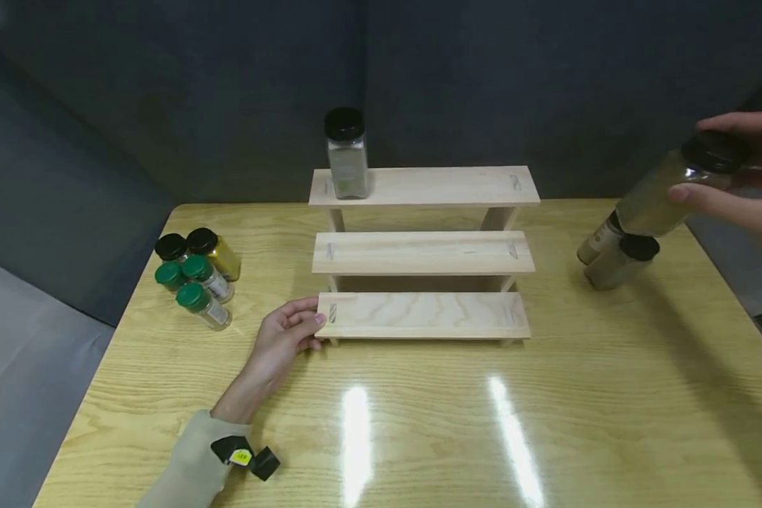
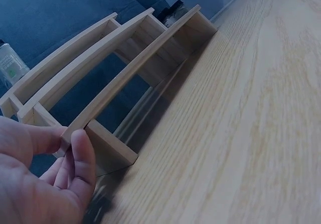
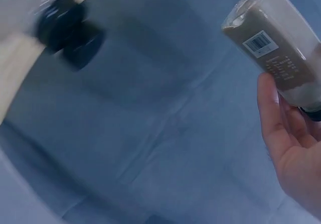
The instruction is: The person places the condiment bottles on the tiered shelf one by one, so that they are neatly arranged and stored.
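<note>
A three-tier pale wooden spice rack (image 1: 422, 254) stands on the table. My left hand (image 1: 288, 331) pinches the left end of its lowest step, thumb on top; the left wrist view shows the thumb and fingers at the board's corner (image 2: 67, 133). At the right, my right hand (image 1: 752, 176) grips a spice jar (image 1: 663, 190) near its black lid, tilted in the air. Brownish contents and a barcode label show on that jar (image 3: 276, 48) in the right wrist view. A square clear jar (image 1: 348, 166) with a black lid stands upright on the top step, toward its left end.
Under the held jar, two more jars stand on the table's right side, one a black-lidded jar (image 1: 619, 262). Several jars are grouped at the left, including a green-lidded jar (image 1: 204, 307) and a yellow jar (image 1: 216, 252). Dark fabric (image 1: 228, 92) hangs behind the table.
</note>
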### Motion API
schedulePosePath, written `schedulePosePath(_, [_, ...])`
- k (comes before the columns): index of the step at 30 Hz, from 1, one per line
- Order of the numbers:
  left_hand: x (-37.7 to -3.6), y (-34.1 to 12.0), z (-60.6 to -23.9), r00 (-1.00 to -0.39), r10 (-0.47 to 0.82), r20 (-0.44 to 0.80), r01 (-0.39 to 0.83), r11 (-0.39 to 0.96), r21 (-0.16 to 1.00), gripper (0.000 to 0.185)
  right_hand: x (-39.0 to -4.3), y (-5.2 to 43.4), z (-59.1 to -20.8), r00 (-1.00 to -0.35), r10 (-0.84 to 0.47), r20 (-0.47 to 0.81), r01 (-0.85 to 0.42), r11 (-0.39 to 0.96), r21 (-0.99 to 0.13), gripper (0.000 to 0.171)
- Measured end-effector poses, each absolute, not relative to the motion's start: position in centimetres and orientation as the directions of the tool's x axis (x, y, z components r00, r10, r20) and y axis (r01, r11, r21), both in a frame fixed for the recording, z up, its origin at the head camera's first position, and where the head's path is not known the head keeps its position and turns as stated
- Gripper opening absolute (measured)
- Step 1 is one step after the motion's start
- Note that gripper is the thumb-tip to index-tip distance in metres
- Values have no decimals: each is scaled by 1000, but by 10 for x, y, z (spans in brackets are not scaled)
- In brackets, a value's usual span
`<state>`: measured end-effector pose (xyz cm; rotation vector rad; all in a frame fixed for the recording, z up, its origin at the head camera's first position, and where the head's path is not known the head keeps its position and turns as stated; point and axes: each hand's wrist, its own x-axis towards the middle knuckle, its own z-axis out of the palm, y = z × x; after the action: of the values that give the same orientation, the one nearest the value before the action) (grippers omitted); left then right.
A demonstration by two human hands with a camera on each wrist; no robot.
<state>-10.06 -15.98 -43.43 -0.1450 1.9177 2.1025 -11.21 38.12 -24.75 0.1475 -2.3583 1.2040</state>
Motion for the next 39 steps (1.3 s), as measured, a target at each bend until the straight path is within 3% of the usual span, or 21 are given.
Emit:
schedulePosePath(5, [-101,-160,-435,-953,143,-268,-280,-69,958,43,-117,346,-233,-860,21,511,-405,581,-706,66])
schedulePosePath(15, [-101,-159,-434,-954,132,-270,-280,-63,958,41,-129,291,-220,-878,-73,474,-422,589,-690,64])
schedulePosePath(21, [-102,-158,-434,-955,136,-265,-276,-66,959,42,-143,271,-213,-869,-128,477,-461,556,-692,63])
schedulePosePath(28, [-103,-158,-435,-956,142,-255,-267,-67,961,43,-158,251,-210,-823,-218,524,-534,612,-584,62])
schedulePosePath(39, [-101,-156,-434,-956,144,-255,-268,-74,961,43,-179,217,-210,-809,-268,523,-565,599,-568,60])
